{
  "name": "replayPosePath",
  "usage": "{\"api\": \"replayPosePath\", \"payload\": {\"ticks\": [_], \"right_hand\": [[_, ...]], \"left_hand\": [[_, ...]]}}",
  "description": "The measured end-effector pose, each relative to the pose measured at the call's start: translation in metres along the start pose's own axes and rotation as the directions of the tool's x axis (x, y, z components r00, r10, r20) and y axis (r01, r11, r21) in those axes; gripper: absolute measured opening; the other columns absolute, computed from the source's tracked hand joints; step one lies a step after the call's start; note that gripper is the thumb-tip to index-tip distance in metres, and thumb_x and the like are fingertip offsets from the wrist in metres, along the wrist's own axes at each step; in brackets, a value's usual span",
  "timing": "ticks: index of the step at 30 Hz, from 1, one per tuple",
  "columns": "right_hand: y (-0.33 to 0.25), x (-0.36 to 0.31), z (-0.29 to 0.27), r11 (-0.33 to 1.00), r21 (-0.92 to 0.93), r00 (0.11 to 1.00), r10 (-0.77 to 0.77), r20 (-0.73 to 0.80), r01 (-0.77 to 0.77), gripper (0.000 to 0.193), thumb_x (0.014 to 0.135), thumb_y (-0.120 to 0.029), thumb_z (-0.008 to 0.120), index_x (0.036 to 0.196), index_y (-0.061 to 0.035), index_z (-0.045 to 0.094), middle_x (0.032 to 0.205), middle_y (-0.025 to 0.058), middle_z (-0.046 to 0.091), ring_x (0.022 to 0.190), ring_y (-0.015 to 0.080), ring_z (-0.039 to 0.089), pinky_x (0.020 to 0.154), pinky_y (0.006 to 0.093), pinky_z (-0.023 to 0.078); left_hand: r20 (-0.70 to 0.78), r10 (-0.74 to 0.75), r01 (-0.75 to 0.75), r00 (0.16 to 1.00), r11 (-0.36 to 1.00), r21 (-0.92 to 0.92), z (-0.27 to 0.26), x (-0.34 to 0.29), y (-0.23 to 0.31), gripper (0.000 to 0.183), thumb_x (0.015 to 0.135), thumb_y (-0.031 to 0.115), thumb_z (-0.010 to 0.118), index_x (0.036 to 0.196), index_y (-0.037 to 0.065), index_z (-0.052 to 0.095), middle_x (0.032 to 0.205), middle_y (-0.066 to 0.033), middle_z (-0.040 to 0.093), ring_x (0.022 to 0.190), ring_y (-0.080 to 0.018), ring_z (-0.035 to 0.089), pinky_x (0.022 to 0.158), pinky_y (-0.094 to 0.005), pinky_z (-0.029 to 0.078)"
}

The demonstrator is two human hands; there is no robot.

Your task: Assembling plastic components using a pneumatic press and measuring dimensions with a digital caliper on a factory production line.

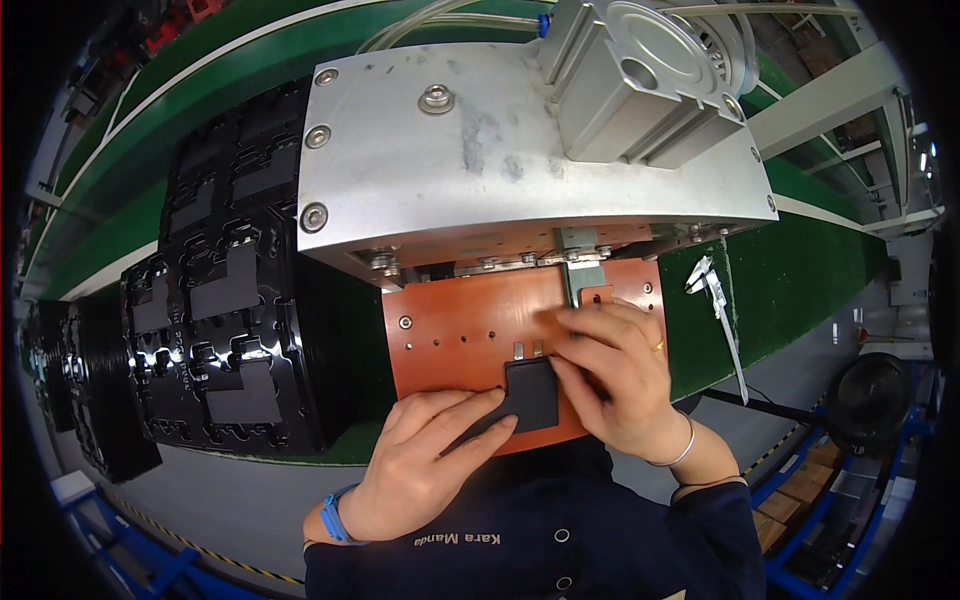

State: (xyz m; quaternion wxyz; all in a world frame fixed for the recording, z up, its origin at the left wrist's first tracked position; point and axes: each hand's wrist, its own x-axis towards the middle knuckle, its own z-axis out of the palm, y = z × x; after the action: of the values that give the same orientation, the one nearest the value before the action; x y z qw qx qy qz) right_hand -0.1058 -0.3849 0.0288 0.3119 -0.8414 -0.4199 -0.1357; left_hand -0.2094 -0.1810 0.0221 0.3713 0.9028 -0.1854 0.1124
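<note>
A flat dark-grey L-shaped pouch cell (533, 392) with two short metal tabs (528, 350) on its top edge lies at the front of an orange fixture plate (450, 310). My left hand (420, 440) pinches the cell's left arm between thumb and fingers, covering part of it. At the upper right corner of the cell is my right hand (620, 375); one digit touches the cell's edge while the other fingers curl over the plate beside the tabs. A small orange block (597, 295) and a greenish metal strip (585, 275) lie just beyond those fingers.
An aluminium press housing (430, 150) with a pneumatic cylinder (650, 90) overhangs the plate's far side. Black moulded trays (150, 345) holding similar grey cells are stacked at left. Calipers (720, 310) lie on the green bench (810, 270) at right. A round black stool seat (868, 390) stands beyond.
</note>
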Motion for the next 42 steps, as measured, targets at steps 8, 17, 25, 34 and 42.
{"api": "replayPosePath", "payload": {"ticks": [8,17,25,34,42], "right_hand": [[0.0,-0.003,-0.003,0.995,0.093,0.987,-0.058,0.15,0.044,0.029,0.069,0.004,0.068,0.094,-0.0064,0.059,0.094,0.0061,0.067,0.101,0.0235,0.061,0.094,0.0408,0.045],[0.004,-0.002,-0.005,0.999,-0.027,0.999,-0.016,0.032,0.017,0.033,0.066,0.007,0.064,0.097,-0.0042,0.066,0.104,0.0072,0.067,0.109,0.0252,0.058,0.091,0.04,0.048],[-0.001,-0.003,-0.009,0.997,-0.077,0.995,0.023,0.092,-0.016,0.029,0.064,0.004,0.067,0.091,-0.0053,0.07,0.103,0.0047,0.064,0.099,0.0269,0.054,0.081,0.0362,0.047],[-0.001,-0.003,-0.005,0.986,-0.118,0.992,0.124,0.012,-0.121,0.029,0.066,0.004,0.067,0.093,-0.0049,0.07,0.106,0.0074,0.063,0.1,0.0287,0.054,0.085,0.0387,0.048],[0.0,-0.004,-0.008,0.999,-0.038,0.994,0.012,0.112,-0.008,0.028,0.067,0.003,0.067,0.094,-0.0054,0.07,0.11,0.0072,0.063,0.102,0.028,0.053,0.087,0.0383,0.046]], "left_hand": [[-0.006,0.001,-0.001,1.0,1.0,-0.014,0.001,0.001,0.0,0.034,0.068,0.005,0.069,0.101,0.005,0.072,0.114,-0.0091,0.065,0.1,-0.0228,0.058,0.082,-0.0329,0.046],[-0.004,-0.001,0.001,1.0,1.0,-0.009,0.001,0.001,-0.001,0.034,0.068,0.005,0.069,0.102,0.005,0.072,0.115,-0.0089,0.065,0.1,-0.0224,0.058,0.082,-0.0325,0.045],[-0.005,-0.011,0.011,1.0,1.0,-0.018,0.001,0.0,0.0,0.034,0.069,0.005,0.07,0.102,0.006,0.072,0.115,-0.0089,0.065,0.1,-0.0218,0.058,0.08,-0.0318,0.045],[0.002,-0.008,0.008,1.0,1.0,-0.018,0.002,0.0,0.0,0.034,0.069,0.006,0.07,0.103,0.006,0.072,0.116,-0.0091,0.065,0.1,-0.0219,0.057,0.08,-0.0321,0.045],[-0.002,0.0,0.0,1.0,1.0,-0.011,0.002,0.0,0.0,0.034,0.068,0.006,0.069,0.102,0.006,0.072,0.116,-0.0098,0.064,0.101,-0.0228,0.057,0.082,-0.0333,0.045]]}}
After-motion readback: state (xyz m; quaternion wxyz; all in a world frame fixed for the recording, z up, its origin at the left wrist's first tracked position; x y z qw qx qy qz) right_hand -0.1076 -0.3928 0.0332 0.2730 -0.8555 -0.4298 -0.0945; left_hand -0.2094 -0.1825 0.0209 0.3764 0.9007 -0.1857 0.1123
